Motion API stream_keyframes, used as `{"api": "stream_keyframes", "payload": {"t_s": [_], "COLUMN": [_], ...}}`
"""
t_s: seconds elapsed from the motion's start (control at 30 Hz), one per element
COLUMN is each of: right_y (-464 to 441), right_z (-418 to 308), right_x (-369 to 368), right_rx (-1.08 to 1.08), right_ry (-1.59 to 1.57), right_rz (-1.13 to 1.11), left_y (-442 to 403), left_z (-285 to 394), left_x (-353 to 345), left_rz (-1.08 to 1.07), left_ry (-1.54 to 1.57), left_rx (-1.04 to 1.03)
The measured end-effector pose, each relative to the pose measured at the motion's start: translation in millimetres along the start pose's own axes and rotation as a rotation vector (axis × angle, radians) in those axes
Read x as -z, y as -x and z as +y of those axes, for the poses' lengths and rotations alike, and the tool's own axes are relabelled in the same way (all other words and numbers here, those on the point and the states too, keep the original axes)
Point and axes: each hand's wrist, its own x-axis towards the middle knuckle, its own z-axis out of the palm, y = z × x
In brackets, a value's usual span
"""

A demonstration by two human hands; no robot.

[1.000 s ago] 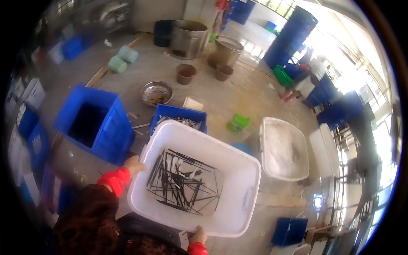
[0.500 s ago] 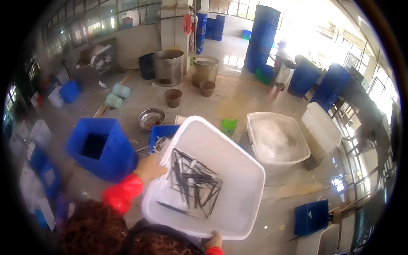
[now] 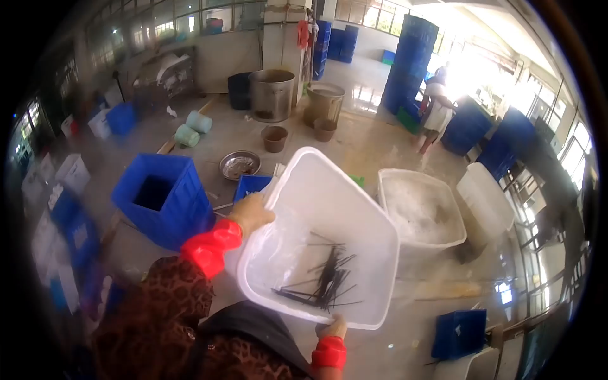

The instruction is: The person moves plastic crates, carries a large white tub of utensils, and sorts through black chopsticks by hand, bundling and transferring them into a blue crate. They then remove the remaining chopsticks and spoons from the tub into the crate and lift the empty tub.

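A large white plastic tub (image 3: 373, 253) hangs tilted in front of me, gripped at two places on its rim. My left hand (image 3: 252, 215) is closed over its left edge, while my right hand (image 3: 334, 327) clasps the near edge at the bottom. Inside, several thin dark sticks (image 3: 329, 278) lie in a loose heap toward the near side; I cannot make out their exact kind. What looks like a little water glistens on the tub's left inner wall. The fingers under the rim are partly hidden.
A tall blue crate (image 3: 190, 196) stands at left, near a metal basin (image 3: 240, 164). To the right is a white tub (image 3: 421, 209) of cloudy or frothy contents. Large metal pots (image 3: 272, 95) and brown buckets (image 3: 275, 138) stand behind. A person (image 3: 437, 114) is by stacked blue crates (image 3: 408, 63).
The tub has tipped differently, and the sticks have slid toward its near side into a tighter heap. Both hands keep hold of the rim. My view has shifted slightly left.
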Motion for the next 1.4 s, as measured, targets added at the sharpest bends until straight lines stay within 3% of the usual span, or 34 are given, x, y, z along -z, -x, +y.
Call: {"api": "stream_keyframes", "payload": {"t_s": [0.07, 0.23, 0.33, 0.4, 0.47, 0.57, 0.63, 0.9, 1.0, 1.1, 1.13, 1.2, 1.33, 1.4], "right_y": [9.1, 24.8, 7.0, 15.8, -9.2, -15.3, -8.0, -21.6, -8.7, -2.8, -23.9, -54.5, -54.5, -72.0], "right_z": [4.1, 1.9, -10.0, 29.2, 28.8, 39.9, 39.1, 3.8, -28.6, -42.7, -9.0, -9.3, -38.0, -39.1], "right_x": [4.0, 12.9, 17.5, 7.2, -8.8, -16.6, -23.1, -44.0, -59.9, -78.4, -82.7, -79.3, -118.2, -140.5], "right_rx": [0.115, 0.225, -0.085, -0.472, -0.641, -0.236, -0.103, -0.24, -0.518, -0.774, -0.264, -0.225, -0.211, -0.345], "right_ry": [0.164, 0.082, -0.02, -0.975, -1.475, -1.122, -1.012, -0.924, -0.821, -0.958, -0.706, -0.741, -0.403, -0.369], "right_rz": [0.034, -0.012, -0.118, -0.094, -0.106, -0.267, -0.306, -0.355, -0.293, -0.173, -0.297, -0.419, -0.491, -0.467], "left_y": [13.7, 32.9, 11.9, 47.2, 51.5, 52.2, 44.0, 10.2, -9.7, -36.0, -47.6, -79.2, -111.1, -123.6], "left_z": [4.9, -19.5, 9.5, -22.7, -36.6, -51.3, -66.8, -119.1, -146.0, -173.4, -163.7, -161.2, -223.6, -250.4], "left_x": [13.6, 22.6, 11.6, 1.3, 16.0, 17.9, 17.2, 11.1, 15.2, 16.5, 2.7, -14.5, -32.9, -59.1], "left_rz": [0.036, -0.013, 0.075, 0.125, 0.122, 0.105, 0.146, 0.026, 0.017, -0.102, -0.109, -0.106, -0.172, -0.194], "left_ry": [-0.037, 0.153, -0.004, 0.052, 0.141, 0.212, 0.167, 0.327, 0.352, 0.43, 0.399, 0.361, 0.313, 0.306], "left_rx": [-0.012, -0.046, 0.141, 0.06, 0.059, 0.169, 0.137, 0.219, 0.227, 0.286, 0.314, 0.341, 0.468, 0.531]}}
